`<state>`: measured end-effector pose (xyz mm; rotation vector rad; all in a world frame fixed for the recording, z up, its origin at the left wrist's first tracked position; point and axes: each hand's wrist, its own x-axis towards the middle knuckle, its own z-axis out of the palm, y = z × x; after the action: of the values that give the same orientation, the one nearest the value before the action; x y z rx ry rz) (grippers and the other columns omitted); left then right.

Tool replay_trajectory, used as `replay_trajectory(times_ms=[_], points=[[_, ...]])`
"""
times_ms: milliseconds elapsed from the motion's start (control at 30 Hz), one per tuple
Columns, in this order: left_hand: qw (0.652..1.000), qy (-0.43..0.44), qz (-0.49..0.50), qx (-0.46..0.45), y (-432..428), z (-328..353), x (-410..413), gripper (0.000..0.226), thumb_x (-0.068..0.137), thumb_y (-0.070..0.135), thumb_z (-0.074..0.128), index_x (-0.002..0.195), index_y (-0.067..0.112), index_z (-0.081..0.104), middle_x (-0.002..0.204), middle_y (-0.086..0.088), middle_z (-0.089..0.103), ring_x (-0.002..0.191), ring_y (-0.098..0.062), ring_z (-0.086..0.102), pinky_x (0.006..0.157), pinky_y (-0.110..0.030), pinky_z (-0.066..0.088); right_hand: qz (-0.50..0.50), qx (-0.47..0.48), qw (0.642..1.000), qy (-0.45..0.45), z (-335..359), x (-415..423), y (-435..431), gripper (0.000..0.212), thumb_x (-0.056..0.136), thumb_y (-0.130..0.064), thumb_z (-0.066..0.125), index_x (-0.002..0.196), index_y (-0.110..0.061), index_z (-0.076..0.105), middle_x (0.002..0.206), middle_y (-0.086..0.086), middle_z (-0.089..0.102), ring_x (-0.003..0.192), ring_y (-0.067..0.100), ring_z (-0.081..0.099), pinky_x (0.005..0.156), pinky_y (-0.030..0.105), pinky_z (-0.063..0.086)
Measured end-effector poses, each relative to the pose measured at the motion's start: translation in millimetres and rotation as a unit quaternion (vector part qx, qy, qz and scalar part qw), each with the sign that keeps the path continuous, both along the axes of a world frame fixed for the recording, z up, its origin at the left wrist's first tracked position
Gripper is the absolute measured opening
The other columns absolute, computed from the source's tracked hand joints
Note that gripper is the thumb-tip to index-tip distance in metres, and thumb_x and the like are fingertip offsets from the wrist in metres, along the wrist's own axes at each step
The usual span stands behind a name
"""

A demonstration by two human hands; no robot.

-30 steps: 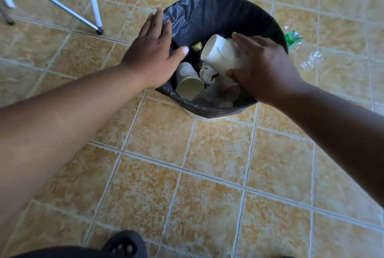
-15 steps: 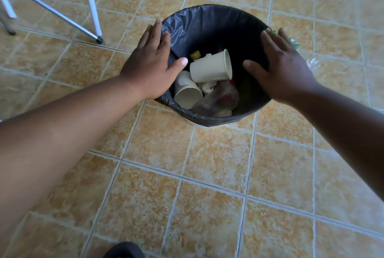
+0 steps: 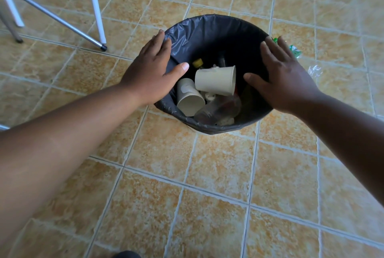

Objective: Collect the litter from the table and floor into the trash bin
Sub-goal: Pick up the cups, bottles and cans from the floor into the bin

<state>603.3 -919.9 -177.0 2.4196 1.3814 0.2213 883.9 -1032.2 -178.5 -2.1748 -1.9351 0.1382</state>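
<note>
A round trash bin (image 3: 209,25) lined with a black bag stands on the tiled floor. Inside lie two pale paper cups (image 3: 216,80), a clear plastic cup (image 3: 218,110) and a yellow cap (image 3: 197,62). My left hand (image 3: 152,70) rests flat on the bin's left rim, fingers straight, thumb over the opening. My right hand (image 3: 284,74) lies flat on the right rim, fingers spread, holding nothing. Behind the right hand, a green-and-clear plastic wrapper (image 3: 294,50) lies on the floor, partly hidden, with a clear plastic scrap (image 3: 314,70) beside it.
White and metal table legs (image 3: 94,6) stand at the upper left, one diagonal bar ending in a black foot (image 3: 103,47). Beige floor tiles (image 3: 207,174) spread all around the bin. A dark shoe tip (image 3: 126,254) shows at the bottom edge.
My right hand let go of the paper cup, which dropped into the bin, then moved out to the right rim. The left hand stayed on the left rim.
</note>
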Motion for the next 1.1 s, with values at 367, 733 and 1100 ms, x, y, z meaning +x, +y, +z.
replay_trajectory(times_ms=[367,733,1100], points=[[0.976,-0.183,0.116,-0.002,25,-35,-51,0.062,0.098,0.045,0.027,0.144,0.007,0.042,0.147,-0.013,0.043,0.137,-0.023,0.039,0.111,-0.027,0.027,0.014,0.014,1.000,0.012,-3,2,2,0.092,0.091,-0.067,0.042,0.155,-0.003,0.021,0.163,0.016,0.017,0.152,0.032,0.007,0.118,0.052,0.017],[0.966,0.168,0.151,-0.129,65,-120,-139,0.058,0.090,0.051,0.054,0.142,0.027,0.045,0.141,-0.018,0.044,0.126,-0.038,0.046,0.104,-0.043,0.040,0.029,0.065,0.997,-0.023,-25,20,12,0.096,0.087,-0.076,0.033,0.151,-0.004,0.029,0.158,0.020,0.029,0.145,0.037,0.023,0.115,0.058,0.028],[0.957,0.209,0.075,-0.185,90,-173,-141,0.046,0.090,0.043,0.055,0.135,0.039,0.045,0.159,-0.011,0.012,0.138,-0.037,0.032,0.105,-0.039,0.037,0.041,0.080,0.996,-0.018,-25,21,11,0.090,0.089,-0.068,0.042,0.149,-0.001,0.033,0.156,0.021,0.034,0.143,0.039,0.029,0.113,0.058,0.032]])
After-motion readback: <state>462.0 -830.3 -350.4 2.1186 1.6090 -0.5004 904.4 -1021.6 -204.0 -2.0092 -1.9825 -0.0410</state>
